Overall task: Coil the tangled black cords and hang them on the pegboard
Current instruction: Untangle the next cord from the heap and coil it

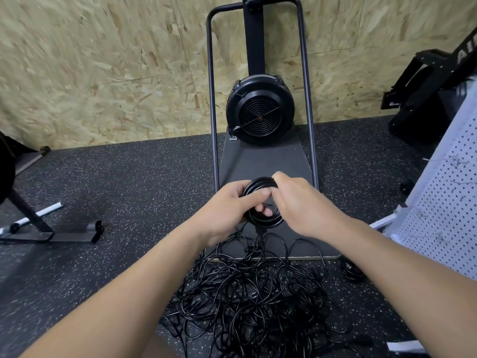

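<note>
A small round coil of black cord [265, 221] is held up in front of me, above the floor. My left hand [229, 210] grips the coil's left side, with its thumb across the loops. From the right, my right hand [302, 202] pinches the coil's top and right side. A tail of cord hangs from the coil down into a big tangled heap of black cords [253, 293] on the floor. The white pegboard [444, 202] stands at the right edge, with several thin hooks on it.
A black fan machine [260, 112] on a dark base plate [263, 161] with a metal tube frame stands straight ahead against the chipboard wall. A black stand's foot [51, 235] lies at the left. Black equipment [423, 99] sits at the far right. The floor is speckled rubber.
</note>
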A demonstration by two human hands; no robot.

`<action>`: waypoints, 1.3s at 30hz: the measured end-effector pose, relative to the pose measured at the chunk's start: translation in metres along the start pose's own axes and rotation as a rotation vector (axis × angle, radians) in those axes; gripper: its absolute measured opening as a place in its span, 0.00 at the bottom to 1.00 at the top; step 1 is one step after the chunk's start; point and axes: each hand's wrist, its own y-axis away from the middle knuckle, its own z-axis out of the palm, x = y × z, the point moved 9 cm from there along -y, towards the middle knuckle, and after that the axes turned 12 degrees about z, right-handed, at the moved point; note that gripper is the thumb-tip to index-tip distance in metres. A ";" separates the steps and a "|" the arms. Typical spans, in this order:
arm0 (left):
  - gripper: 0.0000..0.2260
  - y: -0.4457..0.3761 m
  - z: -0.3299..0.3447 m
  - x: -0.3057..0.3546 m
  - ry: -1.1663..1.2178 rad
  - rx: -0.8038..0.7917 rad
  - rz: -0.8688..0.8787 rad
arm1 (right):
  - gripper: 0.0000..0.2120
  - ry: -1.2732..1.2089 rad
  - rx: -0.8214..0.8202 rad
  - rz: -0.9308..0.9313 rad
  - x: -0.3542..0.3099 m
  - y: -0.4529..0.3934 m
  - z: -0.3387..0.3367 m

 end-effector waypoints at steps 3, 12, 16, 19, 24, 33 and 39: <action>0.12 0.000 0.002 0.001 0.163 0.026 -0.018 | 0.13 -0.050 0.009 -0.022 -0.001 0.000 -0.002; 0.27 -0.002 -0.034 0.012 -0.242 0.425 0.108 | 0.17 -0.222 -0.213 -0.113 -0.002 0.003 0.011; 0.24 -0.003 -0.056 0.006 -0.276 0.423 0.076 | 0.08 -0.191 -0.176 -0.107 0.024 -0.005 -0.003; 0.25 -0.001 -0.059 0.004 -0.225 0.407 0.059 | 0.04 -0.143 -0.075 -0.160 0.040 -0.009 -0.023; 0.25 0.000 -0.042 0.002 -0.239 0.322 0.043 | 0.09 0.095 0.153 -0.154 0.051 -0.019 -0.033; 0.22 0.000 -0.016 0.013 -0.033 0.191 0.032 | 0.11 -0.997 0.030 0.178 0.057 -0.019 -0.008; 0.22 0.001 -0.008 0.014 -0.039 0.147 0.029 | 0.14 -1.269 -0.055 0.288 0.050 -0.022 0.017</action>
